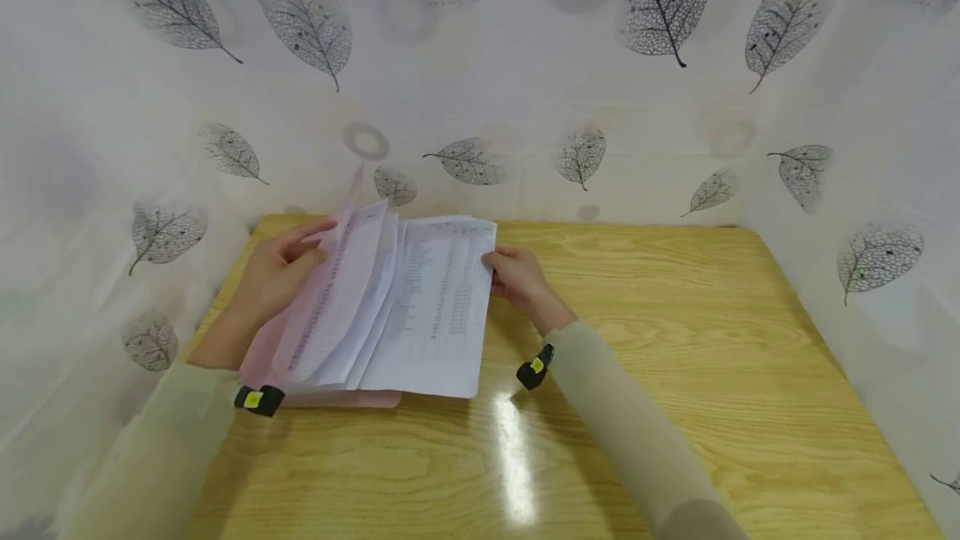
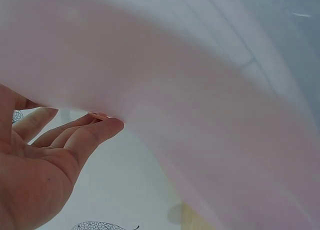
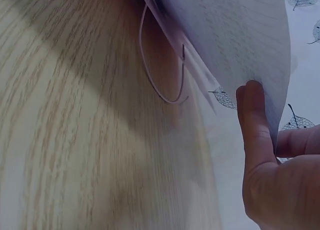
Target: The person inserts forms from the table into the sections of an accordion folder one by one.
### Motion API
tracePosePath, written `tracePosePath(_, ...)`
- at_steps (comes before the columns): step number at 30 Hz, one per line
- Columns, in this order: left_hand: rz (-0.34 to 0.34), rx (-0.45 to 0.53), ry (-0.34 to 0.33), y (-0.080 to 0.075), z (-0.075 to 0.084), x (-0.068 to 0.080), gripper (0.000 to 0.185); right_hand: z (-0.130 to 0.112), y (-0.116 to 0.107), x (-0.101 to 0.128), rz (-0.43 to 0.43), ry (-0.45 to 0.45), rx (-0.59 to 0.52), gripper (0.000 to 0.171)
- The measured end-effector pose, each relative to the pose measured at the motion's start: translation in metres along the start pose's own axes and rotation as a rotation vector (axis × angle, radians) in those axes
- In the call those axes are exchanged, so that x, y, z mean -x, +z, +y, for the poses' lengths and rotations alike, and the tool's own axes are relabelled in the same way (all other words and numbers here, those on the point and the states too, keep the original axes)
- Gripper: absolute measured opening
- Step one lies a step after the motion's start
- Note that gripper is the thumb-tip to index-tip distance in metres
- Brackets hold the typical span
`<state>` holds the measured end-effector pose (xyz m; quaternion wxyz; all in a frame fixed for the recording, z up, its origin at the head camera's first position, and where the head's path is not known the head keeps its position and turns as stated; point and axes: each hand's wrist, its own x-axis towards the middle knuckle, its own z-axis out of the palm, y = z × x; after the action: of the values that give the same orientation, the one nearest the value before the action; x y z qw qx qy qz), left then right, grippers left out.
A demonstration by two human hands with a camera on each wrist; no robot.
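Note:
A pink-covered file (image 1: 258, 348) of printed sheets lies opened toward the left of the wooden table. Its raised cover and several white pages (image 1: 367, 298) lean up to the left. My left hand (image 1: 281, 269) touches the outer side of the cover with thumb and fingers; in the left wrist view the pink cover (image 2: 165, 85) fills much of the picture, the fingertips at its edge. With thumb and fingers my right hand (image 1: 522, 280) pinches the right edge of a printed sheet (image 1: 435, 307). The right wrist view shows this sheet (image 3: 235, 35) bending upward.
The wooden table (image 1: 675, 357) extends to the right and front. Pale curtains with leaf prints (image 1: 525, 123) surround it at the back and sides. In the right wrist view a thin curved strip (image 3: 145, 60) hangs below the file.

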<state>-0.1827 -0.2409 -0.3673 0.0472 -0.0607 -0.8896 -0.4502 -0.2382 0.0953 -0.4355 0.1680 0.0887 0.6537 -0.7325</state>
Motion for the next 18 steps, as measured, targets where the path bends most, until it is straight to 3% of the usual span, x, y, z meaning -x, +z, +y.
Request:
tracePosePath(8,-0.001,0.025,0.01,0.0,0.002,0.0,0.045,0.004,0.017,-0.013,-0.04,0.049,0.047,0.036)
tracePosePath(18,-0.009,0.021,0.016,0.0,0.003,0.0,0.045,0.009,0.039,-0.02,-0.069,0.047,0.06,0.035)
